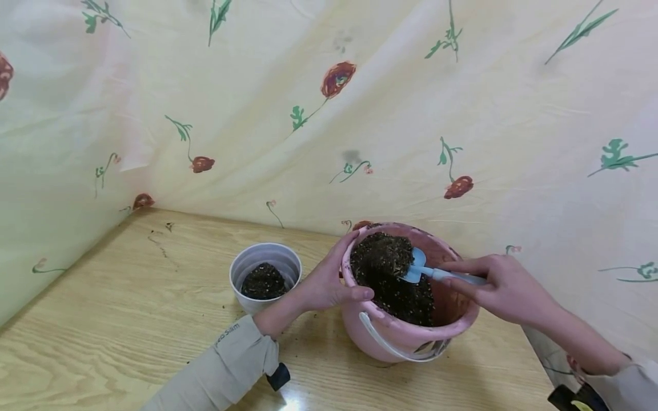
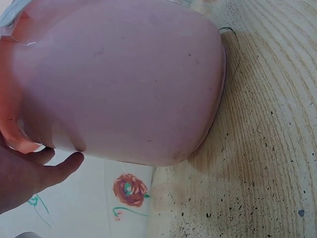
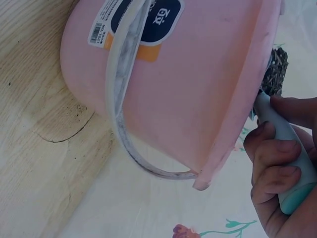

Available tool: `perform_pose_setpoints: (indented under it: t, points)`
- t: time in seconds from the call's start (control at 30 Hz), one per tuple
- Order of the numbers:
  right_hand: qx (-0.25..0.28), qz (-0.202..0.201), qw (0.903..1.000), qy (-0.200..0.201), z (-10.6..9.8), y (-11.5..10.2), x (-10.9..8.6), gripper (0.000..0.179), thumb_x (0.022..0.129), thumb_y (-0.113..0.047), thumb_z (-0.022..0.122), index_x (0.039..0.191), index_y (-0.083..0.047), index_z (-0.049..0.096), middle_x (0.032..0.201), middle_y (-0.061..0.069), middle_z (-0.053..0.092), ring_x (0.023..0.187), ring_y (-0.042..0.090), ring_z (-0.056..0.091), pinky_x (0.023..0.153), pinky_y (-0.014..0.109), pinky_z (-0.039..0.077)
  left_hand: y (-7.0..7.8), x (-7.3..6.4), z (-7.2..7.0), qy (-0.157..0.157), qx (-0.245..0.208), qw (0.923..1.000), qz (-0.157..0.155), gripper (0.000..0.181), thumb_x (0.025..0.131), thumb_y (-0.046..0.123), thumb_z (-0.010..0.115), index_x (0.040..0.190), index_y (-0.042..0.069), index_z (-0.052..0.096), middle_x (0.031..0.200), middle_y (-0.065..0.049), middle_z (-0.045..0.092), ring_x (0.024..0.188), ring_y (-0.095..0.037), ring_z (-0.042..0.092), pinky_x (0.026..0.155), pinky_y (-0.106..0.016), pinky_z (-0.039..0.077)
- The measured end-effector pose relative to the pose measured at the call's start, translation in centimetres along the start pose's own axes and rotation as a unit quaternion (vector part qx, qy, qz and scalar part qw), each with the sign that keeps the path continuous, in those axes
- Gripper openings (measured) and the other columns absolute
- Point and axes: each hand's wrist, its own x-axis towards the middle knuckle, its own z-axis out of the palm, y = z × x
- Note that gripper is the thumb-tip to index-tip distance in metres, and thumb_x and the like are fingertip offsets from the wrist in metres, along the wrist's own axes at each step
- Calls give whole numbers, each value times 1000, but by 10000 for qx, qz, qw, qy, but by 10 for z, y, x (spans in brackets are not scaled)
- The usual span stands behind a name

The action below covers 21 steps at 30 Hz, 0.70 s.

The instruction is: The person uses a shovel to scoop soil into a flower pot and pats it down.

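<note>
A pink bucket (image 1: 354, 319) holds dark potting soil (image 1: 411, 305), and its white handle hangs down at the front. My left hand (image 1: 329, 279) grips the bucket's left rim; in the left wrist view its fingertips (image 2: 69, 166) touch the outer wall. With my right hand (image 1: 506, 288) I hold a light-blue trowel (image 1: 442, 274) by its handle. Its blade carries a heap of soil (image 1: 388, 254) above the bucket's inside, at about rim height in the right wrist view. Left of the bucket stands a white pot (image 1: 249, 305) with a small mound of soil (image 1: 264, 281) inside.
Everything stands on a wood-grain table (image 1: 128, 308). Soil crumbs (image 2: 233, 198) lie scattered on it by the bucket. A flower-patterned sheet (image 1: 247, 103) hangs along the back and sides. The bucket's handle (image 3: 119, 99) sticks out from its wall near a label.
</note>
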Motion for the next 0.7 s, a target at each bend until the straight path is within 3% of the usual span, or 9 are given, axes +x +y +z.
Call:
perform_pose_setpoints:
  t: [0.23,0.4,0.53,0.7]
  points:
    - [-30,76,9998,207,-3,-8,-7,26,90,-24,69,113,-14,74,46,-19,19,40,-4,13,35,22,25,-2,1,1,7,40,9999,107,116,67,67,76,155,33,9,161,5,8,145,-21,14,115,-49,19]
    - [-51,-26,9994,345,-3,-11,-9,25,89,-20,70,112,-10,74,46,-17,19,41,-5,13,35,22,24,-4,1,1,34,-79,9998,198,109,73,52,80,154,34,9,160,10,9,145,-20,16,114,-48,22]
    - [-101,-55,9993,353,-3,-14,-10,25,89,-21,70,111,-11,74,46,-18,18,41,-5,13,35,22,24,-4,-1,2,80,-226,9997,75,105,76,42,81,153,39,10,159,9,11,142,-19,25,108,-44,35]
    - [-151,-193,9987,452,-2,-22,-6,25,89,-22,71,111,-13,74,47,-19,16,41,-6,13,37,22,25,-1,-6,2,164,-221,9996,-17,106,74,52,79,154,37,10,159,7,13,140,-21,30,101,-41,42]
